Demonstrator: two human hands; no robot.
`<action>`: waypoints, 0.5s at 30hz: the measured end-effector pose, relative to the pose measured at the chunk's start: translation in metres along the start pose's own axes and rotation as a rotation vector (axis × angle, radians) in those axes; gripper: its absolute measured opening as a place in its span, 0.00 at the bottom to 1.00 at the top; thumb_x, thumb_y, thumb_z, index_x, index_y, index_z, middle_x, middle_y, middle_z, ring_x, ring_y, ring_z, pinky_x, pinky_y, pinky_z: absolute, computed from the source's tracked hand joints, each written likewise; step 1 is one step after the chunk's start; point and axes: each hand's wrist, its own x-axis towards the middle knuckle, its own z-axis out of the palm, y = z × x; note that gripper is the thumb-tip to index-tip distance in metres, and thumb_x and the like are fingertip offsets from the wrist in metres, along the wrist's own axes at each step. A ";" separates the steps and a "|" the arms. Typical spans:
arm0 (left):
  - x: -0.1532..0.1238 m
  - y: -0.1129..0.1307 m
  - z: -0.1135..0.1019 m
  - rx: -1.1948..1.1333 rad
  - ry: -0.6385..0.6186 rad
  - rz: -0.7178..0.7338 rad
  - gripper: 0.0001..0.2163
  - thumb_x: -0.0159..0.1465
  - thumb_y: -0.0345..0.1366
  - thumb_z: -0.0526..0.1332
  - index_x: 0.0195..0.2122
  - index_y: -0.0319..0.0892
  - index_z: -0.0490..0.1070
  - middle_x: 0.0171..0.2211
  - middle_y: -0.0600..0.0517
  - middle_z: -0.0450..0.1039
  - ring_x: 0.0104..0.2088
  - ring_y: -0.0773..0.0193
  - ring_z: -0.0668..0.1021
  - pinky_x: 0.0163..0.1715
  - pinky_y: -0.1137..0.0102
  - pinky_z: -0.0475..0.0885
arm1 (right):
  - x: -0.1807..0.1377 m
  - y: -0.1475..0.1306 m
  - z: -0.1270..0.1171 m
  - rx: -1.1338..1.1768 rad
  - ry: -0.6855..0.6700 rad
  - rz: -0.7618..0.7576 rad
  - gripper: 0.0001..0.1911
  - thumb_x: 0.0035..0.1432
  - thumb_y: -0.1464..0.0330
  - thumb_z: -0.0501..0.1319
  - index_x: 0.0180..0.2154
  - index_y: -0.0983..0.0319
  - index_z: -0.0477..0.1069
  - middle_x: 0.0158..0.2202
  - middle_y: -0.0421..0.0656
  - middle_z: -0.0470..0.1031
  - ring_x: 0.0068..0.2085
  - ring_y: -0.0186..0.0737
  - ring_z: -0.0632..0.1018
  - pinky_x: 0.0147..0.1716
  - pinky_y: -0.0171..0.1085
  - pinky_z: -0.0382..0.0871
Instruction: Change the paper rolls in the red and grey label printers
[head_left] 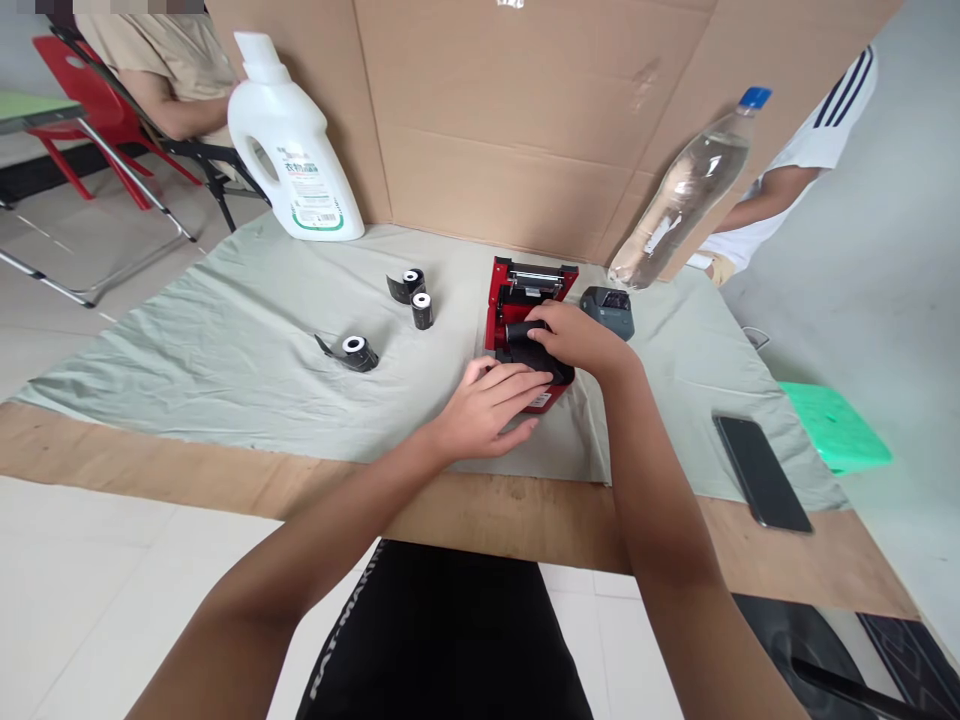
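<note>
A small red and black printer (493,310) stands on the cloth with its lid raised. My right hand (574,335) reaches into it from the right, thumb and fingers closed around a black paper roll (517,331) in its bay. My left hand (491,405) lies over the printer's near left side, fingers stretched flat across the dark front part and thumb lower down. The fingers hide much of the front. Left of the printer are three more black rolls with white cores: one roll (360,355) with a loose tail, another roll (414,284), and a third roll (422,312).
Behind the printer's right side sits a grey-black device (609,312). A clear bottle (686,190) leans against the cardboard panel (517,120); a white detergent jug (292,150) stands left. A phone (761,470) lies near the right edge. Two people are partly visible beyond.
</note>
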 end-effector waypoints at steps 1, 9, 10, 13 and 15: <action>0.000 0.000 0.000 0.001 0.000 -0.011 0.18 0.73 0.40 0.57 0.61 0.46 0.74 0.61 0.44 0.79 0.58 0.48 0.78 0.60 0.50 0.63 | 0.001 0.000 0.001 -0.030 0.011 0.020 0.14 0.70 0.71 0.54 0.47 0.64 0.79 0.49 0.54 0.81 0.51 0.51 0.78 0.55 0.46 0.69; 0.001 -0.006 -0.001 0.040 0.050 -0.044 0.19 0.73 0.41 0.57 0.62 0.46 0.73 0.60 0.44 0.79 0.59 0.48 0.78 0.60 0.51 0.63 | 0.008 -0.004 0.010 -0.063 0.026 0.093 0.15 0.70 0.71 0.53 0.46 0.64 0.80 0.49 0.53 0.83 0.53 0.53 0.77 0.56 0.47 0.68; 0.000 -0.006 -0.001 0.041 0.061 -0.039 0.19 0.72 0.40 0.58 0.63 0.45 0.73 0.60 0.44 0.79 0.59 0.48 0.78 0.60 0.51 0.63 | 0.008 -0.005 0.011 -0.065 0.011 0.105 0.15 0.70 0.71 0.54 0.45 0.64 0.80 0.49 0.53 0.84 0.53 0.54 0.77 0.56 0.47 0.67; 0.001 -0.007 -0.002 0.064 0.093 -0.034 0.19 0.72 0.40 0.58 0.63 0.45 0.73 0.59 0.44 0.80 0.58 0.50 0.79 0.60 0.53 0.64 | 0.011 -0.009 0.011 -0.084 -0.056 0.158 0.13 0.68 0.71 0.57 0.43 0.61 0.81 0.46 0.49 0.85 0.56 0.56 0.74 0.56 0.48 0.67; 0.001 -0.006 -0.002 0.081 0.102 -0.033 0.18 0.72 0.39 0.58 0.62 0.45 0.73 0.58 0.44 0.80 0.57 0.51 0.80 0.59 0.54 0.64 | 0.014 -0.012 0.012 -0.099 -0.112 0.195 0.12 0.65 0.72 0.59 0.43 0.60 0.81 0.46 0.46 0.85 0.57 0.56 0.74 0.56 0.49 0.66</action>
